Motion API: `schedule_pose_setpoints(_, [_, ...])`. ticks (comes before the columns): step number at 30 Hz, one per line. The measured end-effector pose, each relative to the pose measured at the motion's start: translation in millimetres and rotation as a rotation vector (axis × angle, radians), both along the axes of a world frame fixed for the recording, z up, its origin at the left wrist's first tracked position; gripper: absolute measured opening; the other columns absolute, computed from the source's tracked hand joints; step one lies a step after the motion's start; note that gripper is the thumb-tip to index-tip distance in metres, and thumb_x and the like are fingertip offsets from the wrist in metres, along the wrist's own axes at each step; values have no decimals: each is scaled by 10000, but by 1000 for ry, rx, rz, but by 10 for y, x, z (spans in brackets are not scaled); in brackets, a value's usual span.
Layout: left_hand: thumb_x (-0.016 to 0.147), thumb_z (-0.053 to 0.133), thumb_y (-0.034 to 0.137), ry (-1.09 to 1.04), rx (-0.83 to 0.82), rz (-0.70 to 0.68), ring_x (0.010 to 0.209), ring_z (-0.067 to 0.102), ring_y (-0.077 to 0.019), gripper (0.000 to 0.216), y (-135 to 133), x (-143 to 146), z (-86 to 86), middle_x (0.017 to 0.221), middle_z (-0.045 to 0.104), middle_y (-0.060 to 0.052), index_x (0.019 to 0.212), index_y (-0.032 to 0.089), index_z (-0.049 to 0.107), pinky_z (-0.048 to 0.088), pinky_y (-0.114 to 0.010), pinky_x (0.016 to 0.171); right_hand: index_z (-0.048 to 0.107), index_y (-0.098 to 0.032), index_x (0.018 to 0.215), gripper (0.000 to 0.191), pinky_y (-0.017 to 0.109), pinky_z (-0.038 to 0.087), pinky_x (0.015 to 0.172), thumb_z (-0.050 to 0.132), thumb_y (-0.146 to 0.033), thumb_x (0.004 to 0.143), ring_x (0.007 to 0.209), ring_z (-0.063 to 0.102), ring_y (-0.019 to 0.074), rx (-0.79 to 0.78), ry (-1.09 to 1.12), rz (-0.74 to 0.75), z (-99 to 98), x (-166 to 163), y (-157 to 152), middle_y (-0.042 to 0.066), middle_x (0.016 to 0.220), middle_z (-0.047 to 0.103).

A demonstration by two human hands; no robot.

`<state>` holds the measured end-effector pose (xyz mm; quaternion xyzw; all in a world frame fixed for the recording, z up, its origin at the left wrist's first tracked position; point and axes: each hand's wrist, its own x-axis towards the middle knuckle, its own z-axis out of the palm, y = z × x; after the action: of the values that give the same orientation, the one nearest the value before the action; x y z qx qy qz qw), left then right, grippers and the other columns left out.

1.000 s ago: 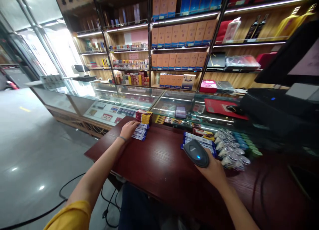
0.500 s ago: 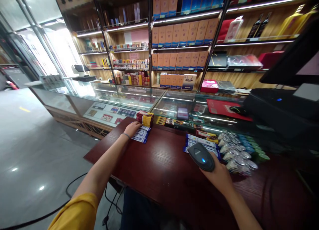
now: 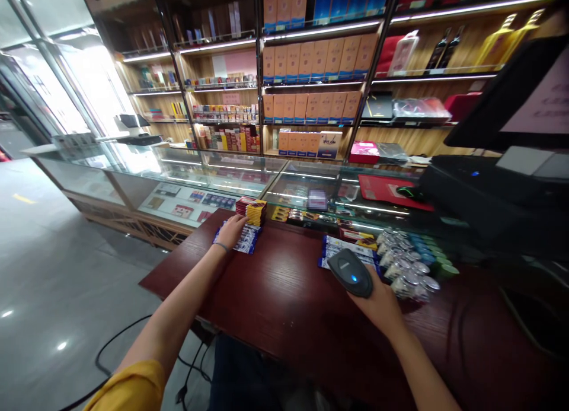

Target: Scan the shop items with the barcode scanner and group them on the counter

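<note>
Dark red wood forms the table (image 3: 284,292) that fills the lower centre of the frame; its right end is lost in shadow. Left hand (image 3: 231,232), left of centre, lies palm down with fingers together on blue-and-white packets (image 3: 243,242), covering most of them; whether it grips one cannot be told. Just behind, a short stack of red and yellow packs (image 3: 251,210) stands at the table's far edge. Right hand (image 3: 377,301), lower right of centre, is wrapped around a dark barcode scanner (image 3: 351,271) with a blue light; the fingers are hidden beneath it. The scanner's head overlaps a row of blue wrapped bars (image 3: 338,249), so contact cannot be judged. Silver-wrapped items (image 3: 406,268) to the right are too blurred to identify. A black monitor (image 3: 515,96) is cut off at the right edge. Compared with half a second earlier, the left hand has slid onto the blue-and-white packets, which sit slightly further left, while the scanner remains over the bars.
</note>
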<state>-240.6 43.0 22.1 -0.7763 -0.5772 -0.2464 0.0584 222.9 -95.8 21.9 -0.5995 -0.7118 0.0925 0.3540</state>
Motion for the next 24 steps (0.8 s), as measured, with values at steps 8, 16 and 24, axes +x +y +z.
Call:
schedule_pose_setpoints(8, [973,496,282,-295,107,-153,1200,536,-284,363,-204,1071,71,1264,594,-136,1303,221,636,413,-441,1096,554,-265,1202,446,324,514,675,636,-370,776,860,750,313,-31,27,-54,73,138,20,48,856,765])
schedule_pose_setpoints(16, [942,559,286,-526,-33,-426,1263,504,-306,333,-411,2352,-40,1294,599,-126,1254,283,676,366,-485,1146,573,-228,1216,480,389,548,819,655,-379,768,993,719,299,-9,200,-96,59,418,43,85,1043,754])
schedule_pose_setpoints(24, [861,685,261,-513,-138,-599,1199,547,-307,330,-536,3039,-251,1222,624,-126,1189,276,706,396,-499,1112,575,-205,1305,572,383,573,799,689,-378,771,923,730,283,49,314,-185,43,691,38,89,1036,762])
